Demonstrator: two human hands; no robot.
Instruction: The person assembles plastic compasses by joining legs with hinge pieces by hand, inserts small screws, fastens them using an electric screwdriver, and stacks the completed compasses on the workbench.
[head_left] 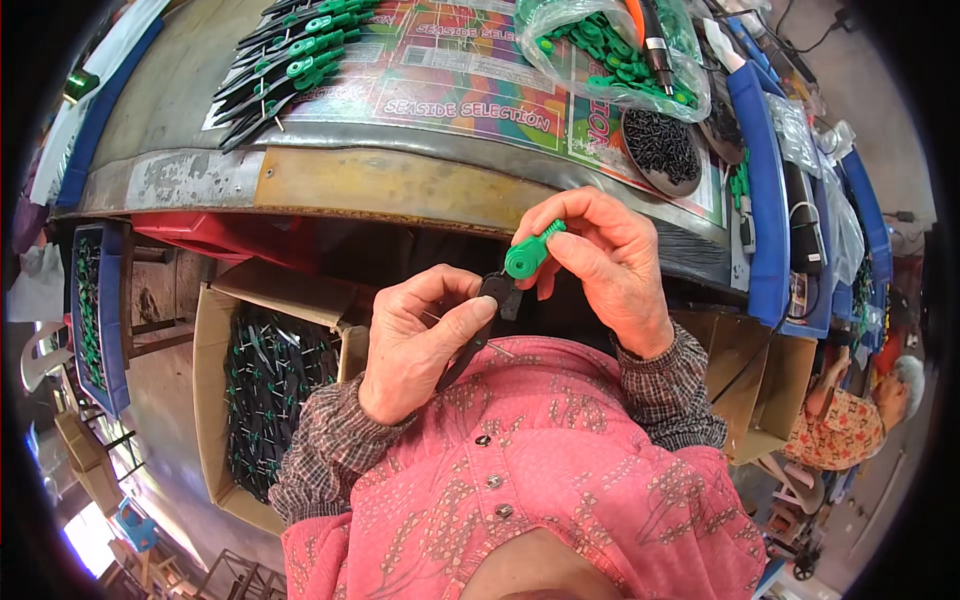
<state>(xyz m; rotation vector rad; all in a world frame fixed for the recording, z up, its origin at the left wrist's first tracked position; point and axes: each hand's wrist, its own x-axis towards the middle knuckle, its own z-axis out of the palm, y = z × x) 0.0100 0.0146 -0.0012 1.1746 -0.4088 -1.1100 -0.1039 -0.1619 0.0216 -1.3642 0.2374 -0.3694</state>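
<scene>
My left hand (412, 340) is closed around a long black plastic piece (496, 289) with a rounded end, pinched between thumb and fingers. A thin metal pin or wire sticks out near it. In my right hand (612, 262) is a small green plastic part (523, 258) with a round disc end and a ridged stem, gripped between thumb and fingertips. The green disc sits right at the upper end of the black piece; whether they touch I cannot tell. Both hands are in front of the bench edge, above my lap.
Finished-looking black-and-green pieces (300, 62) lie in a row on the bench (170, 100). A bag of green parts (600, 50), an orange-black screwdriver (655, 48) and a dish of black screws (662, 150) are at right. A cardboard box (208, 390) holds many pieces. Another person (840, 425) is far right.
</scene>
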